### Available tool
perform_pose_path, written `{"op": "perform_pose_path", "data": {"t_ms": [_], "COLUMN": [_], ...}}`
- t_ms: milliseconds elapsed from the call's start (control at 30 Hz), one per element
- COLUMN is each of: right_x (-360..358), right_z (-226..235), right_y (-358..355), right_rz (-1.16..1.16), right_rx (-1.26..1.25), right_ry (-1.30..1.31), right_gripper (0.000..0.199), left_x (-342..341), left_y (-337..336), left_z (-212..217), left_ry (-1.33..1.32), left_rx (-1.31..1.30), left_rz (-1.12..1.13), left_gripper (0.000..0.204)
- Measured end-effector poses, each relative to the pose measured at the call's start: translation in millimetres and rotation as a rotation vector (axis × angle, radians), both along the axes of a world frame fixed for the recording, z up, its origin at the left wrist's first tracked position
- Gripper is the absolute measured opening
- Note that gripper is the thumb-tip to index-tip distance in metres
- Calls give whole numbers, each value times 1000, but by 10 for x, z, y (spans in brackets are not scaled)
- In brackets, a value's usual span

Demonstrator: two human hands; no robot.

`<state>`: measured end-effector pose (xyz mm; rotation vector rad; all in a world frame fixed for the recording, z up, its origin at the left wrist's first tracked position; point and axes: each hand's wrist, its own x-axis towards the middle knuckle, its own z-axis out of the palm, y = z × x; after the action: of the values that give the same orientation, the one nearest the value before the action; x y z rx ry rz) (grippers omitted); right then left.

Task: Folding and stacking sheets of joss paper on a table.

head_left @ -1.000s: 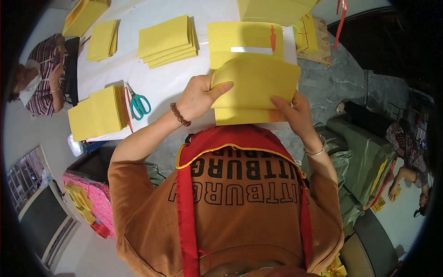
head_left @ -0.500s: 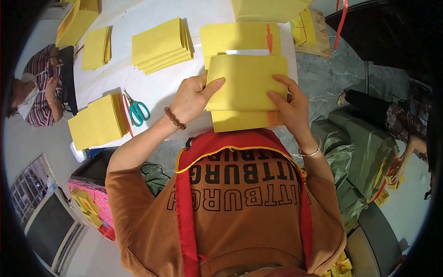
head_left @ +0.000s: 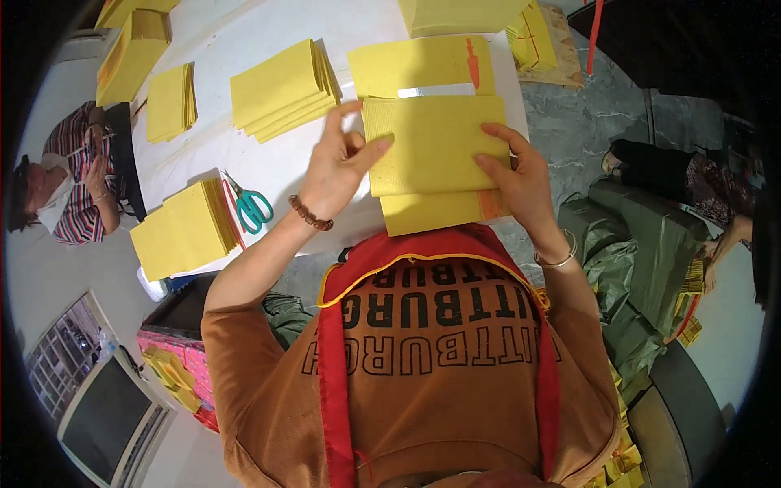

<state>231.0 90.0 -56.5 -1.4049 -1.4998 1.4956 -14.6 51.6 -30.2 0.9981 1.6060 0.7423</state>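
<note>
A folded yellow paper sheet (head_left: 435,146) lies between my hands at the table's near edge. Beneath it, a second yellow paper piece (head_left: 427,213) with an orange patch sticks out toward me. My right hand (head_left: 521,171) is closed on the sheet's right edge, thumb on top and index finger bent above the thumb. At the left edge, the thumb of my left hand (head_left: 340,159) presses on the sheet. Its index finger stretches out beside the upper left corner, the other fingers curled. Just beyond lies a yellow paper stack (head_left: 407,65) with a red mark and a silvery strip.
Fanned yellow paper stacks (head_left: 281,85) lie on the white table (head_left: 215,150). Teal-handled scissors (head_left: 252,210) rest beside another stack (head_left: 183,232). A person in stripes (head_left: 73,175) is at the left, another person's arm (head_left: 724,244) at the right, near green-wrapped bundles (head_left: 643,236).
My left index finger has straightened and lifted away along the sheet's left edge. My right hand keeps its hold. The whole view has shifted slightly.
</note>
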Motion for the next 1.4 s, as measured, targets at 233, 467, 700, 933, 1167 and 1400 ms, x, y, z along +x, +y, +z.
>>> {"op": "perform_pose_path", "data": {"t_ms": [233, 467, 700, 933, 1167, 1400], "right_x": [-31, -15, 20, 260, 284, 406], "right_z": [20, -19, 194, -9, -53, 79], "right_y": [13, 13, -144, -515, -537, -282], "right_rz": [34, 27, -9, 533, 512, 373], "right_rx": [63, 25, 92, 773, 753, 288], "right_ry": [-62, -51, -213, -579, -618, -54], "right_gripper": [36, 36, 46, 53, 44, 32], "left_x": [436, 607, 577, 571, 523, 672], "left_y": [15, 11, 18, 1, -69, -140], "left_z": [230, -133, -180, -195, -196, -126], "left_ry": [630, 859, 779, 720, 667, 1198], "left_rx": [813, 751, 755, 735, 788, 944], "left_rz": [-511, -743, -730, -728, -666, -755], "left_gripper": [49, 66, 69, 70, 60, 47]}}
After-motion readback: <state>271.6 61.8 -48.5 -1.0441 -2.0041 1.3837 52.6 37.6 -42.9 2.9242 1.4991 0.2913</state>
